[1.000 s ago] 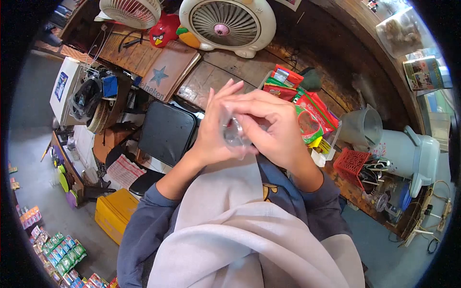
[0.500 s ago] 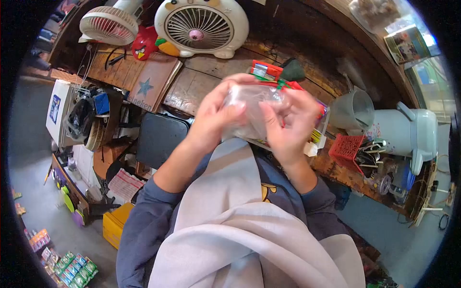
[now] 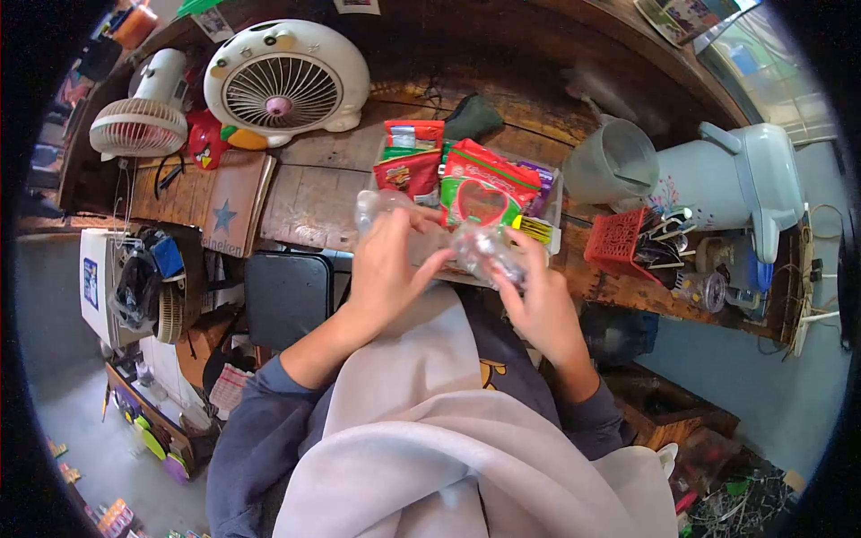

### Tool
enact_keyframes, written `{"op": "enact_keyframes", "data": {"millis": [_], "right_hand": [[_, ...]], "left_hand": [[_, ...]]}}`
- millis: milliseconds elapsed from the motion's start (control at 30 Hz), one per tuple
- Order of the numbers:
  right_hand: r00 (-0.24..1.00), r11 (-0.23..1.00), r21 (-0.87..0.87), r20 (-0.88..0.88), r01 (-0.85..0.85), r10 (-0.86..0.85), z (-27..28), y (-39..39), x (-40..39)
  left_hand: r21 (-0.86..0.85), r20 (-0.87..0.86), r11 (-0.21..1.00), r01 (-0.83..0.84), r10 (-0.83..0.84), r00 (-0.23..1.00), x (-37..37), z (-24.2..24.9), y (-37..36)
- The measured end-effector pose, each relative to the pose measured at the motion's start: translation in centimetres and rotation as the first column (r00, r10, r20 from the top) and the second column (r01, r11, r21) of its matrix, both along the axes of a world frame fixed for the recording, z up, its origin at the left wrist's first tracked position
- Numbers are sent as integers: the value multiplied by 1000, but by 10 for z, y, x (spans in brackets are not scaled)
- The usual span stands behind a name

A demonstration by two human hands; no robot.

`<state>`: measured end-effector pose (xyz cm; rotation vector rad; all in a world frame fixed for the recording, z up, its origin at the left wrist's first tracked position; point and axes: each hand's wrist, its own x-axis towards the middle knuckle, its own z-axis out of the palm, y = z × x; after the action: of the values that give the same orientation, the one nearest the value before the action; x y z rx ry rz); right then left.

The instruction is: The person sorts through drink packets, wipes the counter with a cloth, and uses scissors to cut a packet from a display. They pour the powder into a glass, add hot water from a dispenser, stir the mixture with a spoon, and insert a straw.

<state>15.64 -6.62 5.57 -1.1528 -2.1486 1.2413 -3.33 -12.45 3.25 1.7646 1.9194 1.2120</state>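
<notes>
A clear, crumpled plastic bag (image 3: pixel 430 242) stretches between both hands above the front edge of the wooden table. My left hand (image 3: pixel 387 269) grips its left part, with the thumb pointing toward the middle. The bunched right end of the bag is pinched between the thumb and fingers of my right hand (image 3: pixel 540 300). Just beyond the hands, a white tray (image 3: pixel 554 240) holds a red and green packet (image 3: pixel 489 184), a dark red packet (image 3: pixel 408 175) and other colourful packets.
A white animal-shaped fan (image 3: pixel 287 81) and a smaller fan (image 3: pixel 139 125) stand at the back left. To the right are a grey pitcher (image 3: pixel 610 161), a red basket (image 3: pixel 617 240) with utensils and a pale blue thermos (image 3: pixel 717 179). A brown folder (image 3: pixel 238 202) lies left.
The view has shifted, so the table items appear farther left. Both hands have lowered from in front of the packets, uncovering them, and the bag is now more crumpled toward my right hand.
</notes>
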Motion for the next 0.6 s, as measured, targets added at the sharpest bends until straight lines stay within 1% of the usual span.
{"op": "enact_keyframes", "data": {"millis": [33,67,100,133,167,200,267,300,333,400,433,467,500,533,567,600], "right_hand": [[994,988,128,80,-82,72,-4,0,-3],[994,989,125,83,-76,66,-15,1,-5],[958,960,197,246,-199,148,-31,2,-8],[888,911,245,406,-332,214,-41,2,-13],[874,888,328,463,-323,147,-44,1,-22],[874,888,327,463,-324,148,-48,2,-26],[818,874,351,569,-336,86,-55,4,-32],[808,804,479,589,-354,4,-55,1,-37],[808,805,475,589,-355,9,-55,-1,-42],[696,847,380,717,-372,-17,-54,-4,-50],[688,896,277,724,-346,42,-47,-1,-50],[688,893,282,725,-351,41,-35,7,-47],[692,882,177,693,-436,203,-21,20,-41],[678,851,71,640,-520,361,-7,34,-36],[784,877,201,564,-436,260,6,56,-38],[871,888,319,466,-331,158,17,86,-45]], "left_hand": [[111,-189,990,84,-62,980,-3,5,3],[109,-186,990,90,-69,980,0,6,4],[-13,-332,977,212,-204,921,3,6,4],[-150,-452,940,306,-341,824,5,5,4],[-173,-514,940,295,-342,787,7,-7,6],[-174,-513,940,295,-342,787,7,-17,8],[-188,-584,928,321,-368,723,5,-29,14],[-192,-584,928,318,-368,724,5,-32,18],[-192,-578,923,334,-381,722,7,-34,22],[-192,-570,918,347,-392,722,7,-35,27],[-216,-523,907,362,-421,741,5,-34,28],[-235,-476,896,377,-444,759,3,-32,32],[-230,-477,899,371,-437,763,0,-31,34],[-207,-389,881,425,-473,791,-3,-30,33],[-179,-298,860,478,-510,807,-6,-29,34],[-181,-295,860,477,-510,808,-8,-24,37]]}}
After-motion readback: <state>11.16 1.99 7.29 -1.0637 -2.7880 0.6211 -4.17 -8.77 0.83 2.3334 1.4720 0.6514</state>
